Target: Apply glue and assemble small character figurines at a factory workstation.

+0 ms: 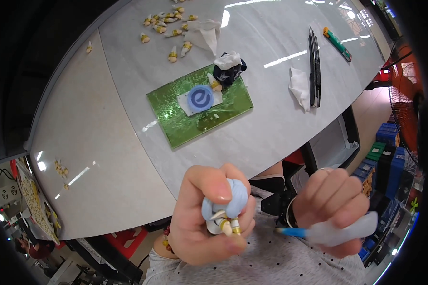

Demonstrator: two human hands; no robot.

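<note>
Figurine (pixel 225 207) with the pale blue hair sits low in the middle of the frame, pinched in your left hand (pixel 209 218). Your right hand (pixel 335 209) is clenched round a blue-tipped tool (pixel 328 232) — one slip could scrape the paint, or pop off a tiny horn.

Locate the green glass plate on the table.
In the head view, the green glass plate lies on the table above both hands, left of the crumpled white tissue.

Grey dotted shirt (pixel 280 261) — thin bangle (pixel 290 213) on right wrist — 2 bare hands.
</note>
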